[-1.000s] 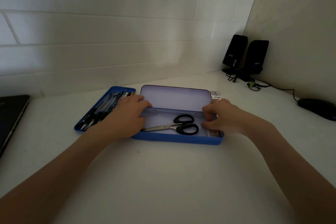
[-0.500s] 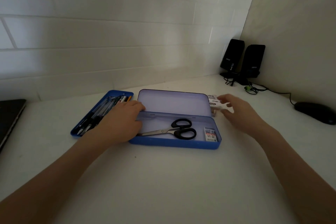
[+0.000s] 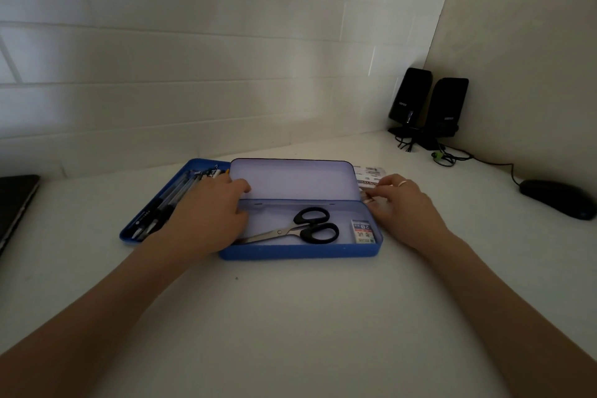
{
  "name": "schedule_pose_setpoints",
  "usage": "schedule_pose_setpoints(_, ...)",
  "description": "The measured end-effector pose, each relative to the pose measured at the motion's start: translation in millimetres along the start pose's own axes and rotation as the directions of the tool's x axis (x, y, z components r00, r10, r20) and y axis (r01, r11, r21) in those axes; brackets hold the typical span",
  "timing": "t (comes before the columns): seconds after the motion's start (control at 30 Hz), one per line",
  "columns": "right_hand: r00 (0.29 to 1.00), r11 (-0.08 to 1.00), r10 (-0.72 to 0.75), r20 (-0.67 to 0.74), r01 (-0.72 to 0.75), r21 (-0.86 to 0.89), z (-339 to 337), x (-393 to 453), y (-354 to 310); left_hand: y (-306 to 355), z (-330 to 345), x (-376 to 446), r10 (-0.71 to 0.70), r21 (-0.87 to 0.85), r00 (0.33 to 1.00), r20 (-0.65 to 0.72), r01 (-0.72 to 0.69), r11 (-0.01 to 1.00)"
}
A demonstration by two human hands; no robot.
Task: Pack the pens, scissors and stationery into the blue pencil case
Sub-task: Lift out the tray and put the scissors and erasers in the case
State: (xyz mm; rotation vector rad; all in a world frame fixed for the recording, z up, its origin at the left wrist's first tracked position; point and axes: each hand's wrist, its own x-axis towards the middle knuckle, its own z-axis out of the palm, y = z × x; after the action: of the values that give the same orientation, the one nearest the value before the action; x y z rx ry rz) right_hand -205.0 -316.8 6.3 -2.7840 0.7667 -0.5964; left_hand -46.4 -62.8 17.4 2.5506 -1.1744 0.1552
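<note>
The blue pencil case lies open on the white desk, its lid tipped back toward the tiled wall; inside the base lie black-handled scissors, blades pointing left, and at the right end a small printed box, apart from the scissors; the left hand rests over the case's left end, fingers loosely bent and spread across the rim and the hinge line, holding nothing that can be seen, and it covers the scissor tips; just left of the case sits a blue tray filled with pens, partly hidden by that hand; the right hand is just outside the case's right end, its fingers curled onto a pack of sticky notes that lies on the desk behind the lid's right corner; whether the pack is truly pinched or only touched I cannot tell; two black speakers stand in the far corner, a black mouse lies at the right, and a dark laptop edge shows at the left.
</note>
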Motion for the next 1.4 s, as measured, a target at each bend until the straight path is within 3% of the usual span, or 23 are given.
schedule_pose_setpoints(0.23, 0.989, 0.995, 0.082, -0.125, -0.075, 0.062, 2, 3, 6, -2, 1, 0, -0.003, -0.011, 1.000, -0.021, 0.003, 1.000)
schedule_pose_setpoints(0.37, 0.954, 0.935, 0.107, -0.279, -0.001, 0.355, -19, 4, 1, -1, 0, 1, -0.008, -0.012, 1.000, -0.026, 0.008, 1.000)
schedule_pose_setpoints(0.47, 0.989, 0.838, -0.027, -0.144, 0.101, 0.536, -35, 3, -16, 0, 0, 0, -0.004, -0.013, 1.000, -0.021, 0.004, 1.000)
schedule_pose_setpoints(0.57, 0.968, 0.900, -0.236, 0.082, 0.186, 0.395, -30, -4, -28, 0, 0, 0, -0.006, -0.027, 1.000, -0.012, 0.005, 1.000)
schedule_pose_setpoints(0.63, 0.952, 0.927, -0.281, 0.125, 0.235, 0.293, -25, -4, -30, -1, 0, 0, -0.003, -0.037, 1.000, -0.013, 0.002, 0.999)
schedule_pose_setpoints(0.73, 0.951, 0.946, -0.282, 0.126, 0.254, 0.199, -26, -2, -28, -1, 0, 0, 0.000, -0.035, 1.000, -0.020, 0.000, 0.999)
schedule_pose_setpoints(0.87, 0.931, 0.919, -0.349, 0.107, 0.318, 0.232, -26, -3, -31, 1, -1, 0, 0.003, -0.018, 1.000, -0.012, -0.003, 1.000)
schedule_pose_setpoints(1.0, 0.897, 0.907, -0.415, 0.153, 0.394, 0.146, -16, -6, -36, -1, 0, 0, 0.007, -0.020, 1.000, -0.012, -0.008, 1.000)
schedule_pose_setpoints(1.1, 0.900, 0.907, -0.419, 0.117, 0.410, 0.096, -16, -8, -38, -1, 0, 0, 0.005, -0.015, 1.000, -0.007, -0.005, 1.000)
schedule_pose_setpoints(1.23, 0.911, 0.907, -0.403, 0.089, 0.410, -0.095, -22, -10, -40, -1, 0, 1, 0.005, -0.027, 1.000, -0.008, -0.005, 1.000)
schedule_pose_setpoints(1.4, 0.918, 0.914, -0.389, 0.072, 0.395, -0.091, -21, -10, -39, -2, 0, 1, 0.001, -0.041, 1.000, -0.011, -0.002, 0.999)
